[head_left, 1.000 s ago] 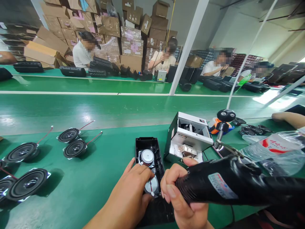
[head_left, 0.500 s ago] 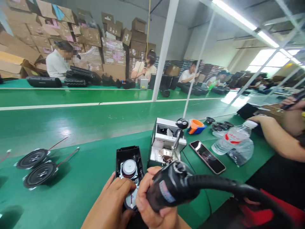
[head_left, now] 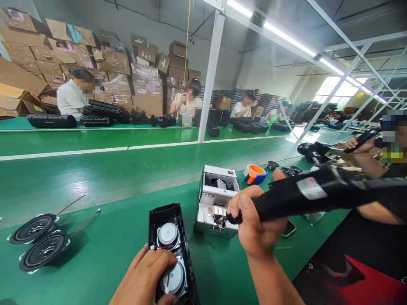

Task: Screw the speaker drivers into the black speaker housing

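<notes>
A black speaker housing (head_left: 165, 212) lies open on the green bench with two round silver-backed drivers (head_left: 168, 234) inside and thin red and black wires. My left hand (head_left: 143, 275) rests on the nearer driver, fingers pressing on it. My right hand (head_left: 256, 224) grips a black electric screwdriver (head_left: 311, 192), held nearly level, its tip at the front of a small white screw feeder box (head_left: 216, 199).
Two loose black speaker cones (head_left: 41, 239) with red leads lie at the left. An orange and blue cup (head_left: 255, 173), small drivers and a phone (head_left: 288, 228) lie behind the feeder. A co-worker's arm (head_left: 372, 163) is at the right. People work across the green conveyor.
My right hand lifted the screwdriver off the housing and swung its tip right to the screw feeder. My left hand stayed on the driver. My view rose and turned right.
</notes>
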{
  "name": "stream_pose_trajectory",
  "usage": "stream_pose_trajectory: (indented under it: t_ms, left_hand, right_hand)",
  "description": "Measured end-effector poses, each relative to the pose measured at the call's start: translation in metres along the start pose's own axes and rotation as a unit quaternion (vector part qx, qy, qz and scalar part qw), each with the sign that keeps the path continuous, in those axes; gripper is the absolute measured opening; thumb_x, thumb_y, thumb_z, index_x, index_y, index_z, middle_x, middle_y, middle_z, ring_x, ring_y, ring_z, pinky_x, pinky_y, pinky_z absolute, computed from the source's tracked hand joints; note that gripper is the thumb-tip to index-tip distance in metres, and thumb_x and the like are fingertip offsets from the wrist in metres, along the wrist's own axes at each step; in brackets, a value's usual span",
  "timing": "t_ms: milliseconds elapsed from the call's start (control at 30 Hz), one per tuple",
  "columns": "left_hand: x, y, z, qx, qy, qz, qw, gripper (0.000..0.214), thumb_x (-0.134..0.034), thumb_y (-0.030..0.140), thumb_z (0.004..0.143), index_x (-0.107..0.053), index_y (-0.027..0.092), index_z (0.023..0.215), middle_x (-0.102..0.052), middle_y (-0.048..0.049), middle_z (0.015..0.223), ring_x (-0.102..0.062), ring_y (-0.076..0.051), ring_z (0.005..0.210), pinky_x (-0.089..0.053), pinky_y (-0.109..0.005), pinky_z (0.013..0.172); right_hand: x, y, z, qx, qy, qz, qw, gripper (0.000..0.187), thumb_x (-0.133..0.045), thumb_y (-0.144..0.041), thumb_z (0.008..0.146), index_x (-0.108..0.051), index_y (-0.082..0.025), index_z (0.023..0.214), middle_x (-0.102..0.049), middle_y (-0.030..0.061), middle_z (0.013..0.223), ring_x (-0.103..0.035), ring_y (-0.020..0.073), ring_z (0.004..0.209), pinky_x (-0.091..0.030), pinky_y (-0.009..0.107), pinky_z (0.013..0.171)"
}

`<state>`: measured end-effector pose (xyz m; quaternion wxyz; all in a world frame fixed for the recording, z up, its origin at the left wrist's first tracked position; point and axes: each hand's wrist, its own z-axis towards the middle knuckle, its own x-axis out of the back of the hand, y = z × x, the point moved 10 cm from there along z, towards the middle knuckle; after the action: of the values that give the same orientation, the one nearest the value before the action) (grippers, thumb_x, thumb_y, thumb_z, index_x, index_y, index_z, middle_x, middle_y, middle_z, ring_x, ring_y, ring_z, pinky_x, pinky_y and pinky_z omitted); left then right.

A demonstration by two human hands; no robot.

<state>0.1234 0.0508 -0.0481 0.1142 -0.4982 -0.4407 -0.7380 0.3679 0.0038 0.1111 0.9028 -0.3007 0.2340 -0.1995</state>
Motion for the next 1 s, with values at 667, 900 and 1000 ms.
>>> stream_pose_trajectory:
  t_ms: [667,900,1000]
  left_hand:
    - [0.016,0.097,0.054,-0.313,-0.073,0.219,0.921,0.011,-0.072,0.02,0.101,-0.076,0.021,0.111,-0.079,-0.0086,0.121,-0.07,-0.029,0.129,-0.033,-0.051,0.137]
    - [0.028,0.083,0.072,-0.232,-0.139,0.268,0.925,0.022,-0.066,0.0,0.089,-0.077,0.018,0.091,-0.079,-0.0093,0.091,-0.079,-0.032,0.088,-0.066,-0.042,0.081]
    - [0.05,0.043,0.062,-0.117,-0.143,0.282,0.941,0.021,-0.062,0.002,0.09,-0.078,0.015,0.093,-0.08,-0.0147,0.088,-0.081,-0.04,0.082,-0.066,-0.049,0.072]
  right_hand:
    - [0.006,0.011,-0.04,-0.161,-0.02,0.03,0.986,0.054,-0.078,-0.025,0.1,-0.053,-0.031,0.147,-0.059,-0.0098,0.072,-0.054,0.0095,0.049,-0.052,0.022,0.046]
    - [0.007,-0.022,-0.042,-0.155,-0.036,0.071,0.985,0.065,-0.07,-0.021,0.105,-0.043,-0.043,0.159,-0.058,-0.0099,0.069,-0.054,0.0119,0.05,-0.052,0.026,0.048]
    - [0.009,-0.032,-0.043,-0.141,-0.025,0.083,0.986,0.06,-0.07,-0.02,0.104,-0.048,-0.042,0.155,-0.058,-0.0092,0.068,-0.055,0.013,0.049,-0.052,0.028,0.048]
